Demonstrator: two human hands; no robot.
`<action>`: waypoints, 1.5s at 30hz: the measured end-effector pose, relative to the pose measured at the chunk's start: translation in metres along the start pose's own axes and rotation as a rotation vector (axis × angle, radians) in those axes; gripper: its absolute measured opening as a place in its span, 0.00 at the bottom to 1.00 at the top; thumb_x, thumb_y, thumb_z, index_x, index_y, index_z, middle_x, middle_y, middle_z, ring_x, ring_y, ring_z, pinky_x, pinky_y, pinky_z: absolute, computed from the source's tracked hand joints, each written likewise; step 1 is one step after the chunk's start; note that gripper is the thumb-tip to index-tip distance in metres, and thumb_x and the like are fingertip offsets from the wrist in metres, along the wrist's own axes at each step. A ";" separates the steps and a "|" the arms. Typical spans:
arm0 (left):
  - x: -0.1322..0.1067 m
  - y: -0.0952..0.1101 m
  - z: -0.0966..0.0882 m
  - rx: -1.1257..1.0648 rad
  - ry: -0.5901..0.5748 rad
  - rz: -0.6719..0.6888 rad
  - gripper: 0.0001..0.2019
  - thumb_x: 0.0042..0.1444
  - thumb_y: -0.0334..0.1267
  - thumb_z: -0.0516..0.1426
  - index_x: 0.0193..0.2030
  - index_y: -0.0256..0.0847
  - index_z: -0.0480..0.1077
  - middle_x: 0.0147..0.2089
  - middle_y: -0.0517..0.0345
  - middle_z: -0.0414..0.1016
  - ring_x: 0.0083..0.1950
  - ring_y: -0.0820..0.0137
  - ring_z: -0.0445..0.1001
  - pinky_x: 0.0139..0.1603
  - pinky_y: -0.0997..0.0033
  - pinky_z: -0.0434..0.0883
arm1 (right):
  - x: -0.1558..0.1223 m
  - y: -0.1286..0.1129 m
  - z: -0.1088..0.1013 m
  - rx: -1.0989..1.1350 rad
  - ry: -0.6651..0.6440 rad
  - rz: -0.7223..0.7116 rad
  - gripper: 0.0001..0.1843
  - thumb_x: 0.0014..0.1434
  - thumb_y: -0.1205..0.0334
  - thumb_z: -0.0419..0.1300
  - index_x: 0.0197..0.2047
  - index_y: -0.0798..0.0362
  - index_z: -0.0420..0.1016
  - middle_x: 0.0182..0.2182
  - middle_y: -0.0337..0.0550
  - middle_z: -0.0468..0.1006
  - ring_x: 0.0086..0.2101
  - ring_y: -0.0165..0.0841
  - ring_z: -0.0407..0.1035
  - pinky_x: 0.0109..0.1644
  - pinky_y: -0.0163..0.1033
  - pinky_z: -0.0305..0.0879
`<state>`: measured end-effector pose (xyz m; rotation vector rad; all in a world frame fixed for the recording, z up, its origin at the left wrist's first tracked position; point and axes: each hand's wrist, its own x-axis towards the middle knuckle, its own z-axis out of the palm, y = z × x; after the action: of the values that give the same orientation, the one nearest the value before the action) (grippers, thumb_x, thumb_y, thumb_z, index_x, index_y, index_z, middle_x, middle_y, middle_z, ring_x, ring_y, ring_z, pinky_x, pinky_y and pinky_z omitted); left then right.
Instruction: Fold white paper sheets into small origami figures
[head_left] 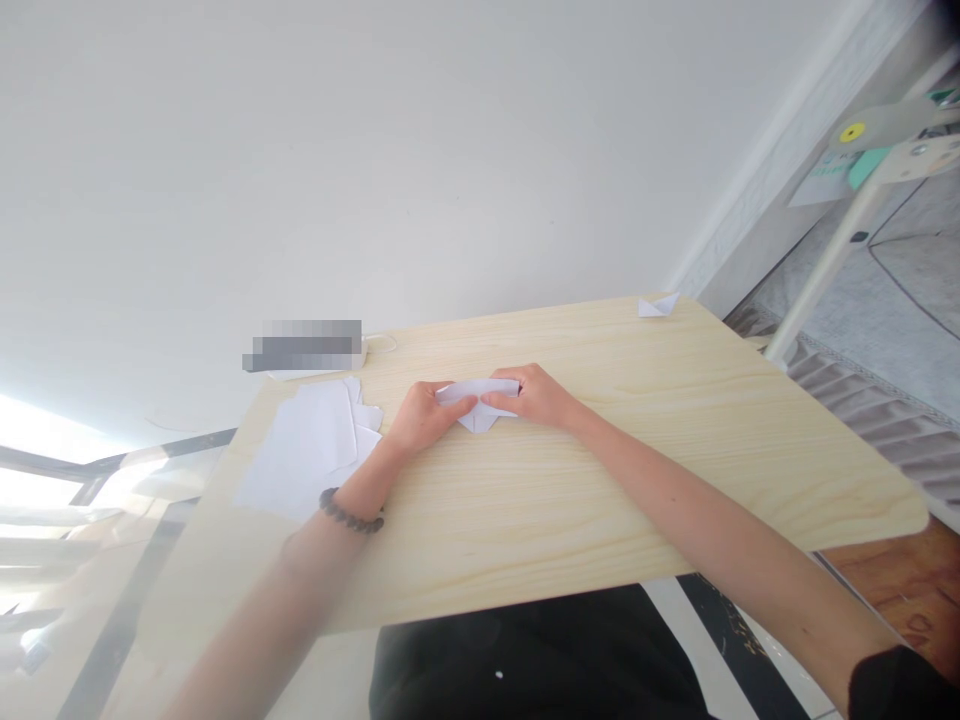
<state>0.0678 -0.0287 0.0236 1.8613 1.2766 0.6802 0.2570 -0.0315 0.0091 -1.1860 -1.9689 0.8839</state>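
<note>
A small folded piece of white paper (478,390) is held just above the middle of the table, its lower part coming to a blunt point below the thumbs. My left hand (427,415) grips its left end, thumb across the near face and fingers behind. On the other end my right hand (534,393) is closed the same way. Both thumb tips almost meet at the paper's centre. The fingers behind the paper are mostly hidden. Dark beads circle my left wrist.
White paper sheets (300,440) lie in a loose pile at the table's left. Behind them sits a blurred-out object (307,348) with a white cable. A folded paper boat shape (658,306) stands at the far right corner of the wooden table (675,400). A wall rises behind.
</note>
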 end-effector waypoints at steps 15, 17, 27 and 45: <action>0.003 -0.006 0.001 -0.033 0.014 0.006 0.16 0.46 0.48 0.55 0.28 0.34 0.73 0.24 0.59 0.71 0.24 0.74 0.63 0.24 0.77 0.59 | 0.001 0.001 0.000 0.035 -0.003 0.066 0.15 0.49 0.51 0.54 0.28 0.56 0.68 0.19 0.35 0.61 0.21 0.24 0.53 0.23 0.30 0.48; 0.003 -0.004 0.001 -0.030 0.026 -0.001 0.16 0.46 0.48 0.55 0.27 0.34 0.73 0.23 0.59 0.71 0.23 0.75 0.63 0.23 0.77 0.58 | 0.001 0.001 0.000 0.041 0.003 0.067 0.15 0.49 0.51 0.54 0.27 0.56 0.68 0.19 0.35 0.61 0.21 0.24 0.53 0.23 0.30 0.48; 0.005 -0.004 0.005 -0.032 0.115 -0.065 0.17 0.45 0.49 0.55 0.25 0.33 0.71 0.23 0.56 0.72 0.24 0.73 0.66 0.23 0.77 0.60 | 0.006 0.007 -0.001 0.070 0.100 0.096 0.20 0.46 0.46 0.56 0.28 0.57 0.69 0.20 0.36 0.63 0.22 0.24 0.54 0.24 0.31 0.50; 0.007 -0.005 0.005 0.034 0.116 -0.061 0.16 0.46 0.46 0.52 0.24 0.34 0.71 0.20 0.59 0.71 0.19 0.77 0.60 0.19 0.78 0.55 | 0.010 0.013 -0.006 -0.017 0.177 0.058 0.17 0.49 0.49 0.56 0.29 0.56 0.72 0.24 0.38 0.70 0.24 0.26 0.57 0.27 0.32 0.53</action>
<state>0.0716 -0.0227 0.0162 1.8243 1.4214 0.7474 0.2642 -0.0169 0.0035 -1.2914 -1.8109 0.7648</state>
